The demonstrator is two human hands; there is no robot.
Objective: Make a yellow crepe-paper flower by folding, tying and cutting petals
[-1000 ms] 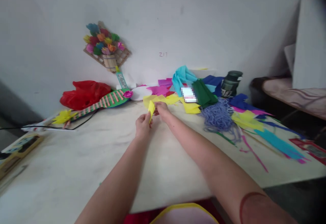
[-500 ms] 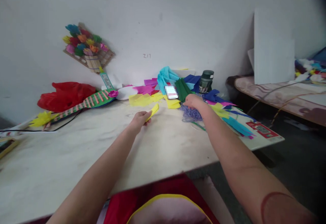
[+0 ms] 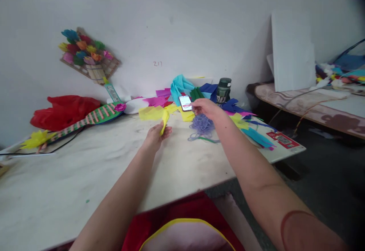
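Note:
A folded strip of yellow crepe paper [image 3: 164, 122] stands up from my left hand [image 3: 156, 134], pinched between thumb and fingers above the white table. My right hand [image 3: 205, 108] is closed in a pinch just right of a lit phone [image 3: 185, 103]. A thin strand, apparently yarn, shows at its fingertips against the screen. Right below that hand lies a tangled heap of purple yarn [image 3: 203, 124]; loose loops and a thin green piece [image 3: 209, 140] trail from its front. Yellow paper sheets [image 3: 151, 113] lie beyond my left hand.
Crepe paper in turquoise [image 3: 180, 85], green and blue lies heaped by the wall, beside a dark lidded jar [image 3: 224, 90]. To the left are a green paper-covered lute shape [image 3: 99, 116] and a red bag [image 3: 64, 112]. Blue strips [image 3: 260, 137] lie near the right edge.
My right hand has lifted off the yarn heap and moved left toward the phone. The yellow strip in my left hand has turned more upright. The view has shifted slightly right.

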